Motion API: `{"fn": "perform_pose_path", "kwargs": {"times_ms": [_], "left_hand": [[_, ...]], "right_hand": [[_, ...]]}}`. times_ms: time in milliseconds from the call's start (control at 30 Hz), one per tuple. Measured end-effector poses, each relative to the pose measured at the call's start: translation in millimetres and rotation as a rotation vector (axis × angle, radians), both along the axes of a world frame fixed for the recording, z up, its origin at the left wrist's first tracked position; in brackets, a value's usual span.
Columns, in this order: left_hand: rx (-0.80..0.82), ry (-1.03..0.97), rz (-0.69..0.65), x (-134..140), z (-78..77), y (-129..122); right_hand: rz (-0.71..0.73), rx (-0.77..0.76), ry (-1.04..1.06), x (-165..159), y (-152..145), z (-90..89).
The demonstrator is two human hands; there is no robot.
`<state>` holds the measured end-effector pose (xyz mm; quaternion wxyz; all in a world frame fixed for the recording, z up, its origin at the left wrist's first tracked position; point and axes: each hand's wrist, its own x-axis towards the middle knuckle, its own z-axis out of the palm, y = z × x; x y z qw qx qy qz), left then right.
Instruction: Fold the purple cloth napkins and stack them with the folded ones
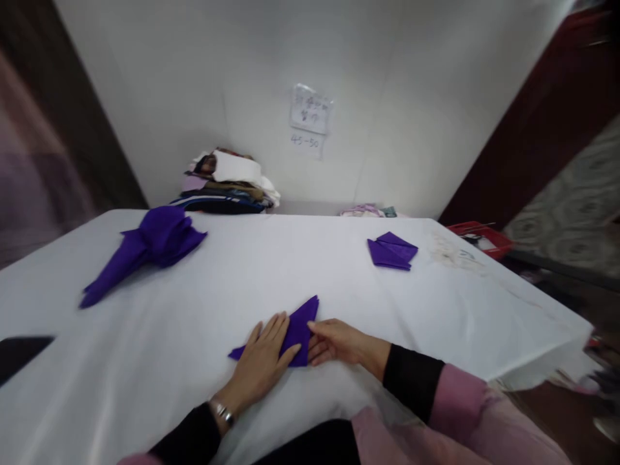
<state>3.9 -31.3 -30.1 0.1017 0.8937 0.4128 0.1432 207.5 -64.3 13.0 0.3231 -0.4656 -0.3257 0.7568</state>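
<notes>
A folded purple cloth (296,334) lies in front of me on the white-covered table, pointed at its upper right and left ends. My left hand (265,354) rests flat over its left part, fingers stretched out. At the cloth's right edge is my right hand (334,341), thumb and fingers pinching that edge, the other fingers curled. Farther back to the right sits another purple cloth (391,250), folded into a flat angular shape. On the left lies a purple cloth bundle (154,242), puffed at one end and narrow at the other.
The white table cover (271,258) runs back to a pale wall. A stack of folded fabrics (223,181) stands at the back left, with a small cloth pile (365,210) farther right. A dark flat object (22,355) lies at the left edge. A red basket (484,240) is beyond the right edge.
</notes>
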Motion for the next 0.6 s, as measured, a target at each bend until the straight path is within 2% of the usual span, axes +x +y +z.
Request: {"fn": "perform_pose_path", "kwargs": {"times_ms": [100, 200, 267, 367, 467, 533, 600], "left_hand": [[-0.011, -0.072, 0.012, -3.9, -14.2, 9.9], [-0.097, -0.154, 0.043, -6.3, -24.0, 20.4], [-0.169, -0.257, 0.082, -7.4, -24.5, 25.4], [-0.309, -0.459, 0.199, -9.1, -15.0, 32.1], [-0.51, -0.597, 0.345, -10.6, 1.0, 41.5], [-0.638, -0.651, 0.39, -10.2, 10.8, 48.1], [-0.682, -0.713, 0.382, -7.9, 18.1, 52.5]], "right_hand": [[0.026, 0.032, -0.06, -8.6, 12.9, -6.7], [-0.076, 0.118, -0.11, -16.8, 25.5, -18.5], [-0.137, 0.18, -0.092, -21.1, 29.8, -24.4], [-0.183, 0.285, -0.015, -24.4, 29.5, -24.8], [-0.156, 0.319, 0.043, -22.9, 26.8, -14.6], [-0.118, 0.309, 0.048, -19.1, 27.1, -5.4], [-0.09, 0.297, 0.04, -13.4, 29.3, 2.7]]}}
